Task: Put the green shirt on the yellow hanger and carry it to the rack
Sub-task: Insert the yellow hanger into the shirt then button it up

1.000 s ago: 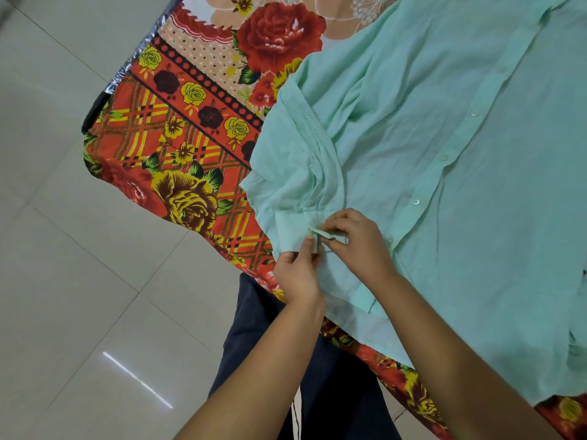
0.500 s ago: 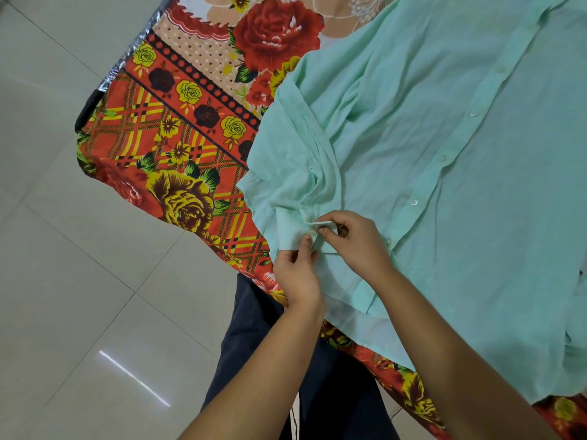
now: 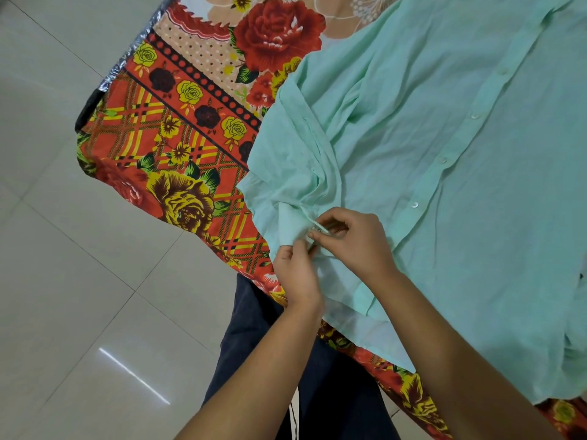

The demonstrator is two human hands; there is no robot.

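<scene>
The green shirt (image 3: 444,173) lies spread on a flower-patterned cloth, its buttoned front strip running up to the right. One sleeve is folded across its left side, and the cuff (image 3: 293,222) sits near the table's front edge. My left hand (image 3: 297,274) pinches the cuff from below. My right hand (image 3: 355,239) pinches the same cuff from the right, fingertips meeting those of the left at a small button. No yellow hanger and no rack are in view.
The table under the red and yellow flower cloth (image 3: 178,160) ends at a corner on the left (image 3: 92,119). Pale floor tiles (image 3: 79,296) fill the left side. My dark trousers (image 3: 260,360) stand against the table's front edge.
Both hands stay on the cuff; the fingertips have drawn closer together over the button. The view has shifted slightly.
</scene>
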